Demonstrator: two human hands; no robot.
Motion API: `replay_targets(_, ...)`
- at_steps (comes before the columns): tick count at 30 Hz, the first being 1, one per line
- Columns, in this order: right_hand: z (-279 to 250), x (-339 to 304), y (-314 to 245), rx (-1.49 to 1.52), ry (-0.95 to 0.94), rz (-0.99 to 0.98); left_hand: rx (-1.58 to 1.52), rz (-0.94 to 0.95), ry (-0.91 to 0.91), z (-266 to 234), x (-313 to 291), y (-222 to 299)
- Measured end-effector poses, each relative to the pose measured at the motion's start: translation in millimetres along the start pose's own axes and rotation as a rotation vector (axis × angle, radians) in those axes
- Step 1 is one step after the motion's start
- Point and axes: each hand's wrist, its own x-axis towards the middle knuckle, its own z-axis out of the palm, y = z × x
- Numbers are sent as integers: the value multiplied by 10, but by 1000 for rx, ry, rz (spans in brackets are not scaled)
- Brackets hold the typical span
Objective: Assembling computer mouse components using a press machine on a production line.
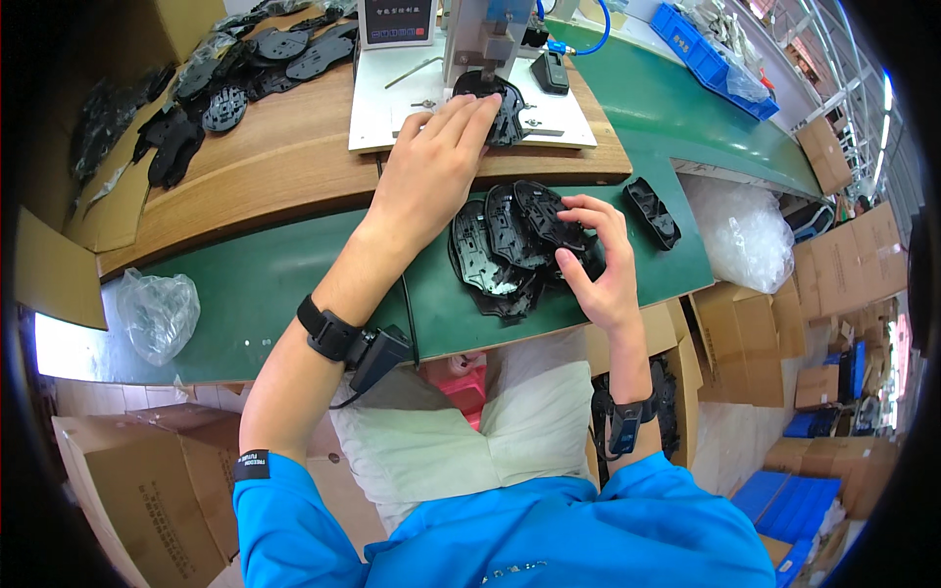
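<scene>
My left hand reaches onto the white base plate of a bench press. Its fingers lie close together over a black mouse-shaped plastic shell under the press head, holding it there; the thumb is hidden. Nearer to me, several similar black shells lie in an overlapping pile on the green table. My right hand is at the right side of this pile, thumb and fingers apart, fingertips close to the shells. Whether they touch cannot be made out.
More black shells lie on the wooden board at the far left. A single black part lies right of the pile. A clear plastic bag sits at left, a blue tray far right. Cardboard boxes stand around the table.
</scene>
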Motion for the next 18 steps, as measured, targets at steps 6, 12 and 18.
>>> replay_targets(6,7,27,-44,43,-20,40,-22,-11,-9,-32,31,8)
replay_targets(12,37,18,-53,14,-70,9,-30,-31,-19,-72,-13,-15)
replay_targets(18,-10,63,-73,-10,-47,15,-195,-2,44,-55,75,-82)
